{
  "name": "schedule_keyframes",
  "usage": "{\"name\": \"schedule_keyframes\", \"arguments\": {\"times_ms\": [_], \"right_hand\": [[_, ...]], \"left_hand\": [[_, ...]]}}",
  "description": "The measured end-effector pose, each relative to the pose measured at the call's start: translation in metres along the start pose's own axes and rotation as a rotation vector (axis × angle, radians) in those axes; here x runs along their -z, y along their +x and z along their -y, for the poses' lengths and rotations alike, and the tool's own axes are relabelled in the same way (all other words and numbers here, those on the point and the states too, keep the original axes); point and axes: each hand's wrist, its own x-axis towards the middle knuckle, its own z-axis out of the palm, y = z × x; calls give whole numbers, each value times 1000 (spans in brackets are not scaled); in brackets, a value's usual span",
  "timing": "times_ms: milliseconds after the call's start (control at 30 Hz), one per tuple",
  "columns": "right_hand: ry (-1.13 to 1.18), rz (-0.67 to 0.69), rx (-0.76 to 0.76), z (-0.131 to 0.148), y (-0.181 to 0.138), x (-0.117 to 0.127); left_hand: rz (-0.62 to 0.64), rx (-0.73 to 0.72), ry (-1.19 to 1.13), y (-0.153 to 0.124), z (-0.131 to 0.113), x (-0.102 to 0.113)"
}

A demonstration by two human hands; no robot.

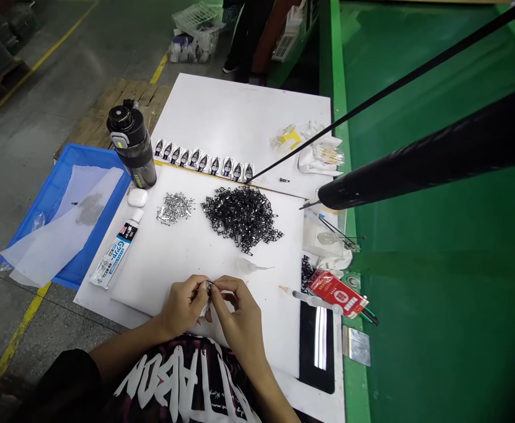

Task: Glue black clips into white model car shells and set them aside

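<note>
Close to my body, at the near edge of the white foam mat (pixel 151 282), my left hand (pixel 186 302) and my right hand (pixel 237 308) meet fingertip to fingertip. Both pinch a small black part (pixel 208 286), mostly covered by the fingers. Something whitish shows beneath it between the hands; I cannot tell what. Just beyond lies a small clear dropper bottle (pixel 245 267) with a thin tip. Farther out is a heap of small black plastic parts (pixel 242 214), with a smaller pile of silvery metal pieces (pixel 175 208) to its left.
Several dark parts on white backings (pixel 202 163) line the mat's far edge. At left are a bottle (pixel 131 144), a glue tube (pixel 115 252) and a blue tray (pixel 76 276). A phone (pixel 317 346) and red box (pixel 337 292) lie right; a black pole (pixel 416 153) crosses above.
</note>
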Motion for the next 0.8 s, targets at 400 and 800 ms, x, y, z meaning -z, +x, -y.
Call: {"name": "schedule_keyframes", "arguments": {"times_ms": [400,800], "right_hand": [[-200,-121,237,-17,-10,-13],[-462,-399,332,-26,35,17]], "left_hand": [[-87,7,-61,4,-3,2],[57,35,-254,13,-10,2]]}}
